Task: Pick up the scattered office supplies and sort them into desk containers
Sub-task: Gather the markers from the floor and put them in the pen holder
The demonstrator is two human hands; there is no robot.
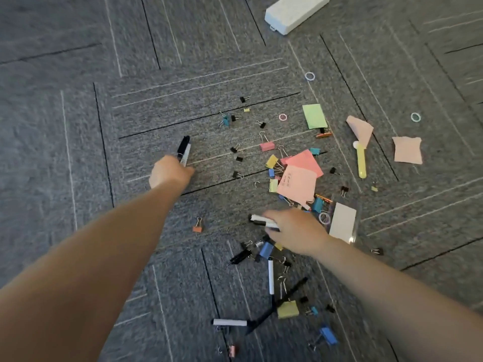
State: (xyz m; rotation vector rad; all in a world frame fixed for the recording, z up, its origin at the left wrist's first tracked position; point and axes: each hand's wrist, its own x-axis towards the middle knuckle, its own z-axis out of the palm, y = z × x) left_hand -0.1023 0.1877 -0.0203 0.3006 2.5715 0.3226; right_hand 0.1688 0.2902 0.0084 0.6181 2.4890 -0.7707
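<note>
While both hands are closed on markers, the sorting has barely started. The left hand (168,171) is clenched round what looks like two markers (183,150), black caps pointing toward the far edge of the carpet floor (65,74); the right hand (295,231) grips another marker (262,221) just above the clutter. Nearly everything is still loose on the floor: binder clips (267,146) spread through the middle, pink sticky notes (298,176), a green note (314,116), a yellow highlighter (361,160), small rings (309,76), and more pens (271,276) near the near edge. A clear container (342,223) lies just beside the right hand, its contents hard to read. A white case (295,10) is cut off at the far edge. Motion blur smears the nearest items.
</note>
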